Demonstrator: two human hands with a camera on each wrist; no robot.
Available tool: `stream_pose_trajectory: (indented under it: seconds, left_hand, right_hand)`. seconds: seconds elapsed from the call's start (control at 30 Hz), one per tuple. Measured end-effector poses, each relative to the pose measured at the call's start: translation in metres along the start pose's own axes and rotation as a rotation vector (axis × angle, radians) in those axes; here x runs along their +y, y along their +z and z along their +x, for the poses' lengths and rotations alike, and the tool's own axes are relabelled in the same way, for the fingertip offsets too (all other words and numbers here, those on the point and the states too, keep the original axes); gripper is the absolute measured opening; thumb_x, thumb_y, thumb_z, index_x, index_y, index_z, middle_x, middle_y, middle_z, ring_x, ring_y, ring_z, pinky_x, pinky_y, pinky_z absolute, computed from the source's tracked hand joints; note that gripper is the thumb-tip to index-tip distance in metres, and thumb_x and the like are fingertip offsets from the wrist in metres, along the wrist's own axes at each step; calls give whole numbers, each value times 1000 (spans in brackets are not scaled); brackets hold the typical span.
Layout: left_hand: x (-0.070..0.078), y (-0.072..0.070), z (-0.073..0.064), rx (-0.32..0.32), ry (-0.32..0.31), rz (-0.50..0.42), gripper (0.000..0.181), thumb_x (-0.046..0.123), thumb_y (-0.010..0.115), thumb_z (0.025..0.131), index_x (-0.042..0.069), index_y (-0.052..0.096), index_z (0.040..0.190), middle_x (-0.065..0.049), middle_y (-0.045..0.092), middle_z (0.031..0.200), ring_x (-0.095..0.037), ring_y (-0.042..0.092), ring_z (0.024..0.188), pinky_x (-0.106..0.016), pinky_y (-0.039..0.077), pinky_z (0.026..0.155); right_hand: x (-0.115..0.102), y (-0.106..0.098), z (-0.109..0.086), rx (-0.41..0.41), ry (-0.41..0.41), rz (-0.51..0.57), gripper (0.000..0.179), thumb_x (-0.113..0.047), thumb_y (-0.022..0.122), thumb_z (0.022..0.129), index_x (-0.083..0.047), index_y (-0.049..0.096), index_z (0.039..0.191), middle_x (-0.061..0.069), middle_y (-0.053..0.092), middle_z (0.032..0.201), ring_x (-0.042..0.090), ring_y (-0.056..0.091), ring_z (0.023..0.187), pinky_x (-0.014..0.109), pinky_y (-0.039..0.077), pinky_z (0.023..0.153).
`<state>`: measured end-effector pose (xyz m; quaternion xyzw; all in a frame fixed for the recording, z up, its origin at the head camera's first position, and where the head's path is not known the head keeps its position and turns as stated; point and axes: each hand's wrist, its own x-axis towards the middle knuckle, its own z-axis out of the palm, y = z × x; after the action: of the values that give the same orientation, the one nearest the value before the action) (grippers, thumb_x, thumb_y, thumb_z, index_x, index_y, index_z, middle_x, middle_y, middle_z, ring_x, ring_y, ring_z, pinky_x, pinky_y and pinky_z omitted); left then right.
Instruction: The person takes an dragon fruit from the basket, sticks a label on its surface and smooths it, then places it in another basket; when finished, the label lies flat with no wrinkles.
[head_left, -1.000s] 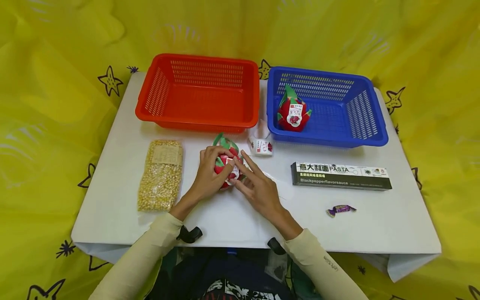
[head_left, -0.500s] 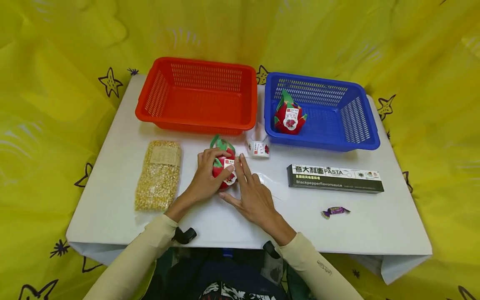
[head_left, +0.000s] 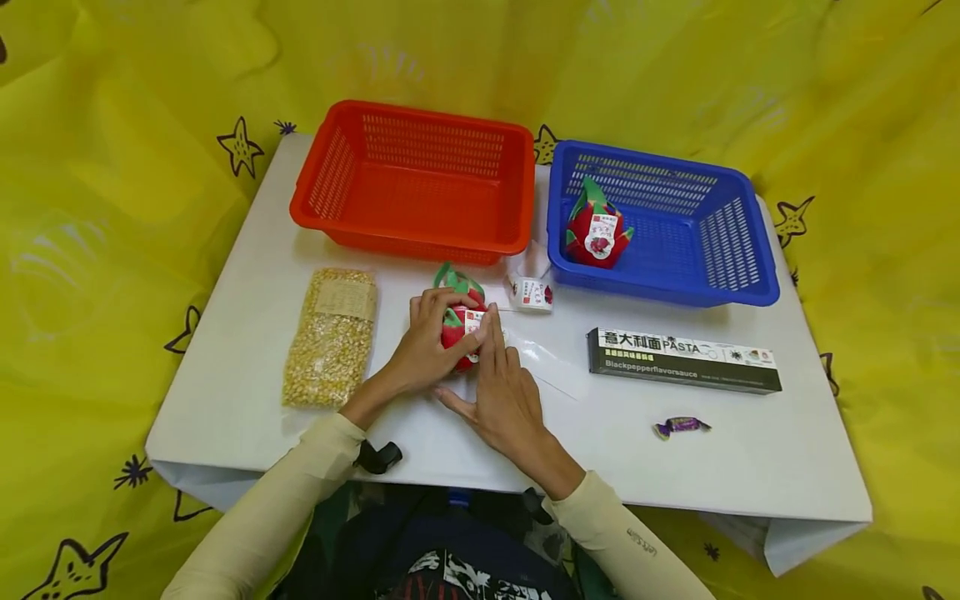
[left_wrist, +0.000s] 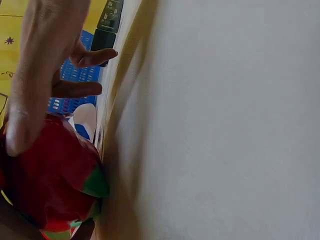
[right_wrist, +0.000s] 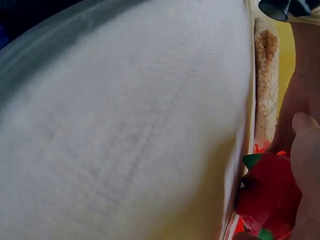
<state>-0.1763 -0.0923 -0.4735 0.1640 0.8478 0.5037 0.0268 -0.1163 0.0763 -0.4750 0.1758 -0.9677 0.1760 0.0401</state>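
A red dragon fruit (head_left: pixel 453 327) with green leaf tips and a white label sits on the table before me, partly covered by both hands. My left hand (head_left: pixel 426 348) grips it, with fingers over its far side and thumb across the front. The right hand (head_left: pixel 506 392) has its fingers extended, their tips touching the label side, and its thumb stands apart. In the left wrist view the red fruit (left_wrist: pixel 55 170) rests low against the table. The right wrist view shows the fruit (right_wrist: pixel 270 195) under a hand too.
Behind stand a red basket (head_left: pixel 420 237) and a blue basket (head_left: pixel 675 283), which contains another labelled dragon fruit (head_left: pixel 597 229). A label roll (head_left: pixel 531 294) lies before them. A bag of corn kernels (head_left: pixel 330 342) is left; a pasta box (head_left: pixel 682 360) and a purple-wrapped candy (head_left: pixel 682 427) are right.
My right hand's fingers have straightened and drawn together against the label. The left hand keeps its grip on the dragon fruit. The head view has shifted slightly.
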Motion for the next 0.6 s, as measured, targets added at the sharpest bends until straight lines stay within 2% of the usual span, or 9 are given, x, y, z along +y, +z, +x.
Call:
stream_pose_trajectory:
  seconds: [0.1, 0.17, 0.27, 0.4, 0.5, 0.6]
  left_hand:
    - [2, -2, 2, 7, -7, 5, 53, 43, 74, 96, 21, 52, 139, -11, 40, 143, -31, 31, 128, -49, 50, 95]
    - [2, -4, 3, 9, -12, 9, 51, 40, 75, 97, 21, 52, 139, -10, 40, 143, -30, 31, 128, -49, 50, 95]
    - [3, -6, 5, 13, -8, 18, 47, 39, 71, 101, 20, 52, 141, -10, 40, 145, -30, 31, 128, -50, 50, 96]
    - [2, -6, 6, 10, 6, 42, 47, 40, 63, 105, 19, 50, 145, -12, 40, 147, -31, 31, 129, -51, 47, 96]
    - [0, -5, 4, -9, 24, 70, 47, 42, 58, 107, 21, 47, 148, -11, 40, 149, -31, 32, 131, -52, 46, 97]
    - [-5, -3, -2, -40, 36, 91, 46, 42, 49, 110, 26, 43, 152, -9, 40, 150, -29, 33, 131, -52, 47, 98]
  right_hand:
    - [-1, 0, 2, 23, 8, -58, 134, -69, 76, 87, -7, -9, 170, 4, -6, 180, 27, 51, 98, 26, 41, 57]
    - [0, -1, 4, 34, 5, -74, 132, -69, 76, 87, -7, -6, 170, 5, -2, 180, 26, 50, 95, 25, 39, 56]
    - [3, -3, 9, 60, -1, -72, 130, -68, 77, 87, -9, -2, 171, 5, 6, 180, 26, 51, 92, 24, 37, 55]
    - [8, -6, 13, 81, -17, -2, 123, -61, 80, 88, -16, 1, 172, 1, 7, 180, 26, 55, 96, 24, 39, 54]
    - [11, -6, 12, 78, -47, 50, 119, -54, 82, 89, -21, 4, 172, -3, 5, 180, 26, 57, 99, 24, 42, 54]
    - [12, -6, 7, 83, -73, 48, 116, -53, 84, 88, -22, 10, 172, -5, 12, 179, 26, 57, 95, 25, 45, 54]
